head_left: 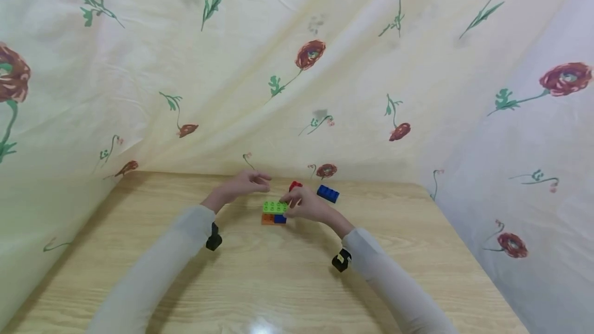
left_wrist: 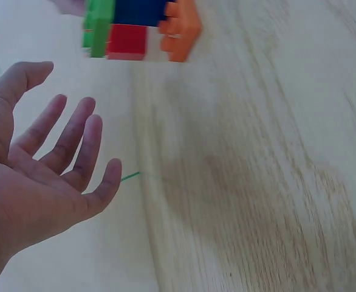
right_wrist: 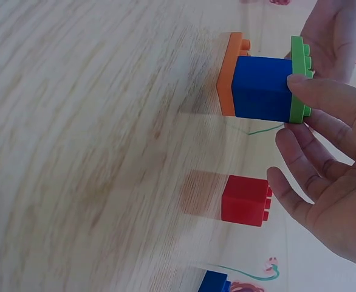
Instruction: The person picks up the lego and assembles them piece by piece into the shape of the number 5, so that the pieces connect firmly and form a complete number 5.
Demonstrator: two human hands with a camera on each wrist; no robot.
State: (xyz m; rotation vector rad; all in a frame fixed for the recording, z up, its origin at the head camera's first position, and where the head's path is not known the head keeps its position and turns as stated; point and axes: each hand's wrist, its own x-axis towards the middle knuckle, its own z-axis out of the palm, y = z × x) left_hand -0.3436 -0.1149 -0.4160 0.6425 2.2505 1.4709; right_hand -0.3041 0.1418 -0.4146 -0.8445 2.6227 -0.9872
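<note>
A thin green toy building brick [head_left: 275,207] lies across the top of a blue brick [right_wrist: 262,89], which stands on one end of an orange brick [right_wrist: 228,75]. My right hand [head_left: 308,206] pinches the green brick at its end, thumb [right_wrist: 330,94] on the near side and a finger on the far side. Beyond the stack on the left hovers my left hand [head_left: 245,183], holding nothing. Its fingers [left_wrist: 75,137] are spread and relaxed, apart from the bricks.
A red brick [right_wrist: 245,201] stands on the wooden table [head_left: 260,277] behind the right hand. Farther right lies another blue brick [head_left: 328,193]. A flowered cloth [head_left: 260,66] hangs along the table's back and sides.
</note>
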